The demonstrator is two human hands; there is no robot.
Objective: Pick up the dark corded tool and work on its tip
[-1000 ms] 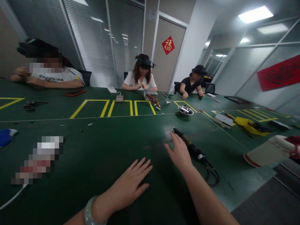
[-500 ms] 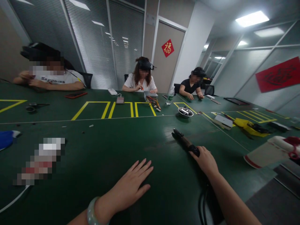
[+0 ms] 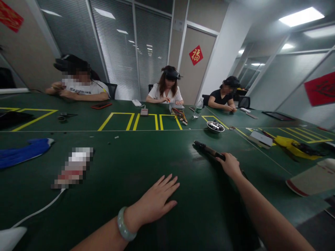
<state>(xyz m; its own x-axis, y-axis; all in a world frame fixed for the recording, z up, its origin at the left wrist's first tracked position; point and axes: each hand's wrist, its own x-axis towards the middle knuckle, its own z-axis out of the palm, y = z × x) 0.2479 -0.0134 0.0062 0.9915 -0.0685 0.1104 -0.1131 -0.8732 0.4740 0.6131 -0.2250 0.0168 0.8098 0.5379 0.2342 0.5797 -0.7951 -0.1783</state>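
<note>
My right hand (image 3: 230,164) is closed around the near end of the dark tool (image 3: 206,149), which lies on the green table (image 3: 125,164) pointing towards the metal bowl (image 3: 215,126); my grip hides its handle, and I can't tell what it is. My left hand (image 3: 157,200) rests flat on the table, fingers spread, holding nothing.

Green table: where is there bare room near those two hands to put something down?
Bare green lies between the left hand and the blurred item, and ahead of that hand up to the yellow tape. Crowded: right side, where the right hand grips the dark tool, with metal bowl and yellow gear beyond.
</note>
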